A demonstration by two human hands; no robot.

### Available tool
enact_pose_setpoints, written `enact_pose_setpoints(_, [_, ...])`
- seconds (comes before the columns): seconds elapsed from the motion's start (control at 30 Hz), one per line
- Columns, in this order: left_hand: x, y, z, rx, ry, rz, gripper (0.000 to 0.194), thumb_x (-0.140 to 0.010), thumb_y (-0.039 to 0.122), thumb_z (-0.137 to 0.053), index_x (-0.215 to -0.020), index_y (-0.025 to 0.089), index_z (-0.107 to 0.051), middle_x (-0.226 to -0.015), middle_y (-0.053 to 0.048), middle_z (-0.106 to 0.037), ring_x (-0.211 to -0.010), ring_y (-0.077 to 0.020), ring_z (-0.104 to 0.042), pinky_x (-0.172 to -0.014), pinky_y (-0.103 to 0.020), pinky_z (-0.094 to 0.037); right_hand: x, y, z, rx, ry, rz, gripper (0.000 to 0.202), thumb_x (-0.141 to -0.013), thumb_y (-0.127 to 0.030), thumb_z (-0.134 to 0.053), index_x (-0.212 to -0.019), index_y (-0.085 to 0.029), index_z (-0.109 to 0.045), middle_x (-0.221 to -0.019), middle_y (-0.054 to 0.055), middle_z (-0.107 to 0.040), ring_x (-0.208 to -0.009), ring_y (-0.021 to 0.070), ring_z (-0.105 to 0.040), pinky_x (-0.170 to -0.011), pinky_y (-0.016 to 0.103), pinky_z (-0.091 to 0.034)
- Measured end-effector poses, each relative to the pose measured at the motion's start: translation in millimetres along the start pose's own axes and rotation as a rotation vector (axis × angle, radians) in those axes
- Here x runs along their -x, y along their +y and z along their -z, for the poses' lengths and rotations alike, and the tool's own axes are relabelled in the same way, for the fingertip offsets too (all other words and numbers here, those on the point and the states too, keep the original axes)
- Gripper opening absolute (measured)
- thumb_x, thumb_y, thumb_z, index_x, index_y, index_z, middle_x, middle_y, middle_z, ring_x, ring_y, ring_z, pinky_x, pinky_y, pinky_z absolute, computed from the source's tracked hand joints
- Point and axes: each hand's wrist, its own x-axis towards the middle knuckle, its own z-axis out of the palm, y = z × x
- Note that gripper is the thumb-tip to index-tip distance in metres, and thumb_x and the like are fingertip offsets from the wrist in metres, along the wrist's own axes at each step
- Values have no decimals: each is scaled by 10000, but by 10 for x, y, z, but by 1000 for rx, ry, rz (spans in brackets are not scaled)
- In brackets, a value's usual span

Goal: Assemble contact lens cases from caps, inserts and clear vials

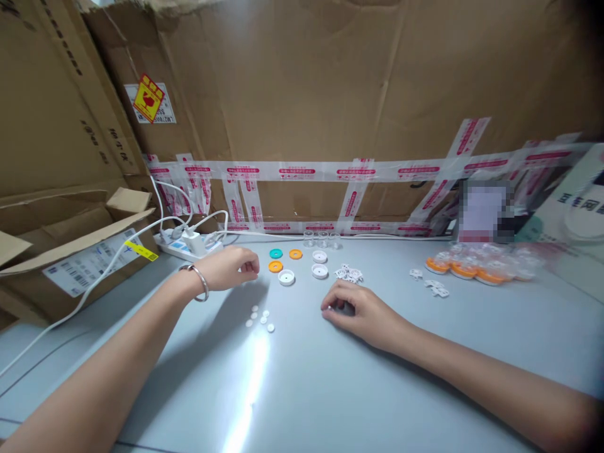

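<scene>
My left hand [231, 267], with a metal bangle at the wrist, hovers over the left part of the table with its fingers curled in; whatever they hold, if anything, is hidden. Near its fingertips lie two orange rings [275, 267], a green ring [276, 253] and three white round caps [286, 277]. My right hand [353, 308] rests on the table, thumb and forefinger pinched around a tiny white piece [329, 307]. Just behind it is a pile of small white plastic parts [349, 272]. Several small white discs [263, 320] lie between the hands.
Three clear cups [322, 239] stand at the back. On the right, bagged orange-and-clear pieces [476, 267] lie beside loose white parts [436, 288]. A power strip [189, 244] with white cables is at left, next to an open carton [85, 251]. Large cardboard [306, 94] walls the back.
</scene>
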Motion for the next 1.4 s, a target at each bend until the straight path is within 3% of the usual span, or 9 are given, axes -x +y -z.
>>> enact_pose_setpoints(0.1, [-8,-120,-27,-25,-9,56,174,-704,267,-502,-765,186,-643,-769,-38,-669,-685,-166,-597,-624,-235,-430,43,2,19,-25,-23,8,77,-769,-199,-561,-765,-198,-638,-804,26,-596,-730,140,-555,-675,265,-456])
enact_pose_setpoints(0.27, [-31,-389,-19,-81,70,166,173,-699,254,-473,-711,193,-634,-734,-41,-670,-677,-184,-597,-593,-246,-422,82,-18,19,-50,-25,8,81,-773,-184,-556,-774,-200,-635,-822,30,-595,-732,137,-556,-672,263,-458])
enact_pose_setpoints(0.4, [-83,-481,-38,-95,152,187,189,-721,260,-450,-707,190,-625,-732,-52,-662,-685,-193,-600,-598,-253,-428,90,-13,2,-64,-6,3,81,-778,-176,-551,-783,-198,-629,-823,28,-597,-730,136,-558,-672,262,-461])
enact_pose_setpoints(0.73, [-213,-332,-264,-37,340,44,260,-805,256,-398,-879,141,-619,-865,-105,-610,-793,-223,-584,-744,-334,-445,123,-14,26,-49,51,-10,142,-758,-289,-614,-869,-200,-605,-844,28,-582,-722,141,-551,-639,260,-448])
enact_pose_setpoints(0.9, [-243,-168,-400,42,332,-121,265,-843,238,-408,-1036,183,-582,-1030,-80,-584,-960,-203,-547,-865,-322,-423,119,-29,87,-69,147,-26,154,-851,-319,-485,-879,-216,-596,-866,28,-605,-745,142,-553,-643,258,-429])
enact_pose_setpoints(1.0, [-274,-111,-499,80,301,-185,199,-836,230,-456,-956,205,-612,-988,-57,-601,-940,-192,-551,-864,-317,-424,102,-11,105,-75,191,-41,195,-879,-316,-429,-865,-221,-598,-869,23,-615,-773,148,-555,-645,258,-421])
enact_pose_setpoints(1.2, [-351,-139,-669,159,351,-163,108,-828,220,-487,-824,175,-585,-885,-59,-595,-831,-183,-567,-764,-310,-457,87,23,100,-93,201,-88,188,-867,-323,-444,-880,-224,-604,-846,7,-615,-727,134,-549,-617,245,-417])
enact_pose_setpoints(1.4, [-321,-52,-611,217,431,-174,107,-848,193,-459,-785,165,-542,-910,-71,-597,-848,-188,-571,-771,-326,-447,63,35,157,-95,229,-113,224,-860,-340,-429,-900,-218,-612,-862,22,-632,-757,154,-565,-636,263,-417])
